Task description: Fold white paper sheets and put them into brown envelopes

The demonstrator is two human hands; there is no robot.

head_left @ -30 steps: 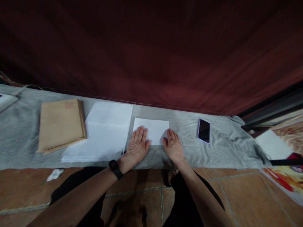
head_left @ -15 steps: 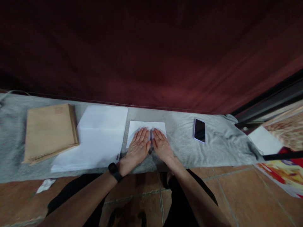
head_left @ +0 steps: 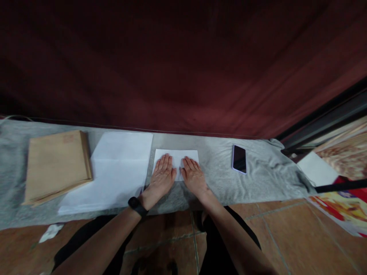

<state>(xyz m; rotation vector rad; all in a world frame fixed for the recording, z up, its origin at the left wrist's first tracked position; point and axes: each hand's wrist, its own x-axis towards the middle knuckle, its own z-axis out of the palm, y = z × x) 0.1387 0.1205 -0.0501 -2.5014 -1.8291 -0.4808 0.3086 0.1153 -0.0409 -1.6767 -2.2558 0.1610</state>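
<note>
A small white sheet of paper (head_left: 178, 153), which looks folded, lies on the grey cloth in front of me. My left hand (head_left: 163, 175) rests flat on its left part, fingers together and stretched forward. On the right part lies my right hand (head_left: 193, 175), also flat, with its thumb toward the left hand. A strip of white paper shows between the two hands. Just left of the sheet is a stack of larger white paper (head_left: 120, 168). Neither hand grasps anything.
Brown paper envelopes (head_left: 57, 164) are piled at the far left, partly over the white stack. A phone (head_left: 239, 159) lies on the grey cloth (head_left: 269, 175) to the right. Behind hangs a dark red curtain (head_left: 183, 76). A crumpled white tissue (head_left: 51, 232) is on the tiled floor.
My hands have moved apart, the left one toward the left, so more of the white sheet shows between them. The whole view has shifted slightly.
</note>
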